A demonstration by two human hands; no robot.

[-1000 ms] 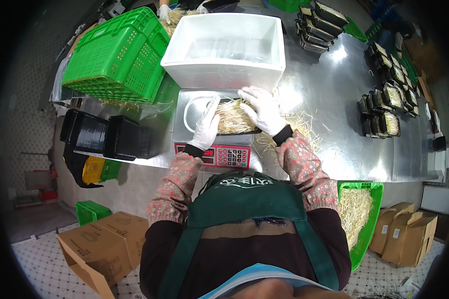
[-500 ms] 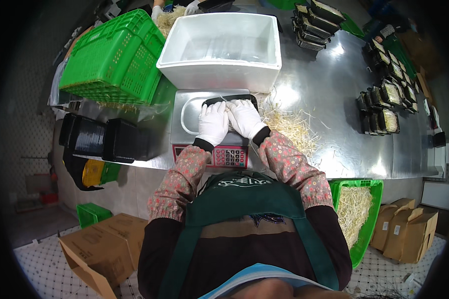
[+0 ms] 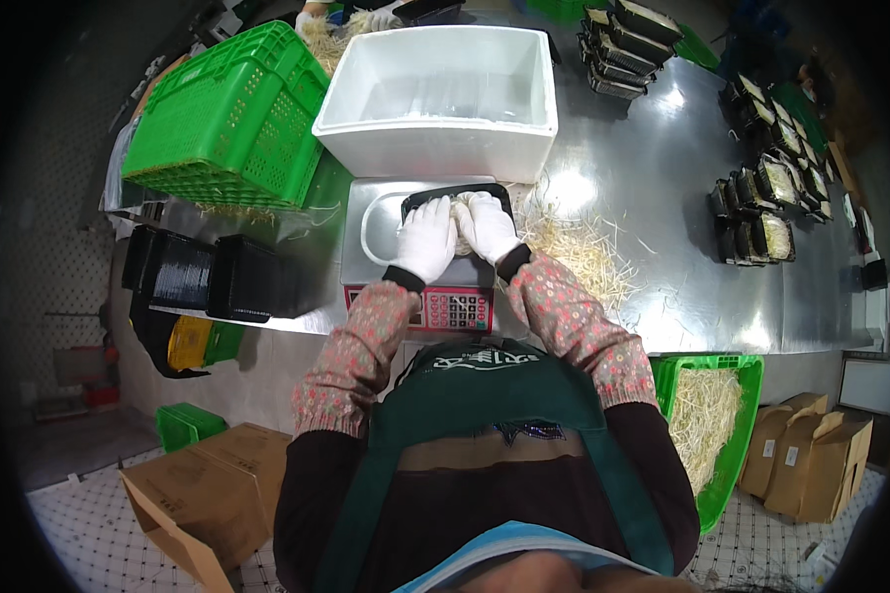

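My left hand (image 3: pixel 427 240) and my right hand (image 3: pixel 487 228), both in white gloves, are cupped in a black plastic tray (image 3: pixel 414 201). Between the two palms sits a bunch of pale bean sprouts (image 3: pixel 462 246), pressed from both sides; the fingertips are partly hidden. Under the tray is the metal plate of a weighing scale (image 3: pixel 359 265), whose red front carries a keypad (image 3: pixel 462 311). A thin white loop (image 3: pixel 365 229) lies on the plate, left of the tray. Just right of the scale, loose bean sprouts (image 3: pixel 576 255) are heaped on the metal table (image 3: pixel 653 188).
Behind the scale stands a white foam box (image 3: pixel 435 148), with green crates (image 3: pixel 208 119) to its left. Black trays (image 3: pixel 193 272) lie at the left edge. Filled trays (image 3: pixel 628 49) are stacked far right, and more (image 3: pixel 756 212) nearer. A green crate of sprouts (image 3: pixel 747 435) stands below right.
My hands have turned from lying flat over the sprouts to cupping them from the sides, with a gap opening between the palms. The tray stays on the scale.
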